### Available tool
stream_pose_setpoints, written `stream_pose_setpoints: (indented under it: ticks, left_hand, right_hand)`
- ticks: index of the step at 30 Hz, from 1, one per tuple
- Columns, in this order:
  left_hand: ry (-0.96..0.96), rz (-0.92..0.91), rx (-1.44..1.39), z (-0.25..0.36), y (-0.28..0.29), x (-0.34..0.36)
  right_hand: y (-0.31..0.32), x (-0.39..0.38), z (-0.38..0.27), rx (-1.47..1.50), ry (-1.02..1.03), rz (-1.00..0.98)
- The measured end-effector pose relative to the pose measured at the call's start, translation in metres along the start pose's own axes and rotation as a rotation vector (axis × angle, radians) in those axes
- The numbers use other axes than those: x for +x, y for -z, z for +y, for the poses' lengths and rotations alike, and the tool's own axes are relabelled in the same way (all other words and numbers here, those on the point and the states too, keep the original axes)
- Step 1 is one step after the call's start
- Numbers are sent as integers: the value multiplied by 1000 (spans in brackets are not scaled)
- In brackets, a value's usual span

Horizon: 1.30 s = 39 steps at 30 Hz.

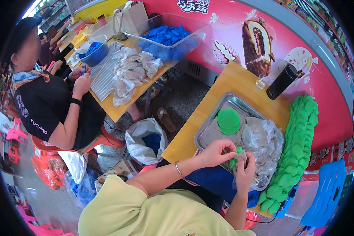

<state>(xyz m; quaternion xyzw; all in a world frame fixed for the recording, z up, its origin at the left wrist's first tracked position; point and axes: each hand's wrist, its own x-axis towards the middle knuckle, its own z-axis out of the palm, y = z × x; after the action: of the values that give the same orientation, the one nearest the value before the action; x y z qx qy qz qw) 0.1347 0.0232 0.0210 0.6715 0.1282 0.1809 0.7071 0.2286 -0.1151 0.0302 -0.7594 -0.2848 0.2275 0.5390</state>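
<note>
A small green piece (239, 150) with greyish, see-through film is sitting between the two hands, above the near part of a metal tray (202, 131). Its visible green is running in a short, slightly slanting line, the upper end pointing away from the person and the lower end toward the body; fingers are covering part of it, so its full long axis cannot be told.

Pale lettering (38, 126) is showing on the dark sleeve of a co-worker (47, 102), seated well to the left of the hands. Bold white-and-dark lettering (192, 5) is standing on the pink wall (224, 27), far beyond the hands.

The left hand (217, 153) is pinching the green piece between thumb and fingertips, its back turned up and its fingers pointing right; the forearm is slanting up from the lower left, with a bracelet (178, 169) circling the wrist. The right hand (246, 170) is grasping the film side with bent fingers, its forearm rising steeply from the lower edge.

Just beyond the hands, round green pieces (228, 121) are lying in the tray, with crumpled clear plastic (259, 137) heaping up beside them. Right of the hands, a long green row (297, 147) is stretching along the tray.
</note>
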Motion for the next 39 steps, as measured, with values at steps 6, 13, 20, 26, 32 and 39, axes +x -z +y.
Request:
stream_pose_setpoints:
  ticks: [6,13,20,26,32,39]
  left_hand:
    - [42,53,-24,6,-5,-7]
    - [-98,13,-59,9,-2,-7]
    - [-158,79,256,14,-6,-11]
    - [-204,104,374,14,-8,-7]
    - [12,91,222,1,-12,-2]
    - [-178,114,232,-2,-19,-4]
  right_hand:
    - [-2,0,2,-34,394,-104]
    - [1,1,8,181,70,-41]
    - [-5,-1,7,-124,222,147]
    - [-3,1,3,-203,178,125]
    - [4,0,8,-128,209,103]
    - [5,0,6,-65,133,67]
